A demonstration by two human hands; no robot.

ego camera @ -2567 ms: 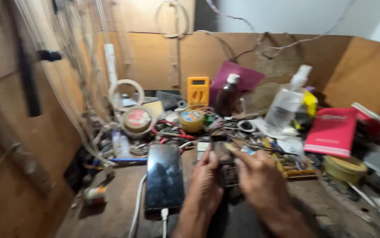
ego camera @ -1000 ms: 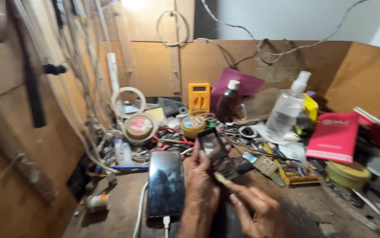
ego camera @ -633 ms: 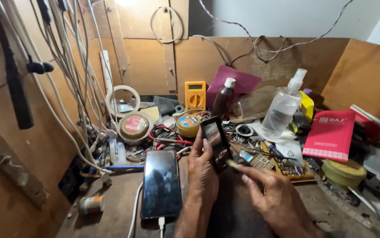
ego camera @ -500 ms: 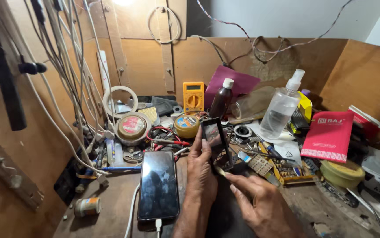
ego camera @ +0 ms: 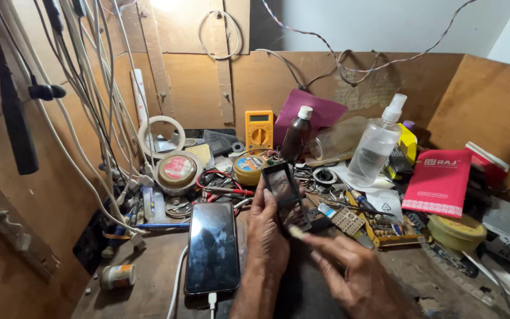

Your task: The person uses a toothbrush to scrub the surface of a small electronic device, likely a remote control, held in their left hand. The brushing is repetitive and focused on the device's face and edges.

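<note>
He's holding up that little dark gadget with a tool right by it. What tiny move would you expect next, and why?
Probably bringing the pale tool tip up against the lower edge of the small device. The left hand holds the device upright, and the right hand has the tip just below it, apparently not yet touching.

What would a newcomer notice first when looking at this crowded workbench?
At the centre, the left hand holds up a small dark phone part, with the right hand close below it. A black phone lies plugged in beside them. Behind stand a yellow meter and a clear spray bottle.
</note>
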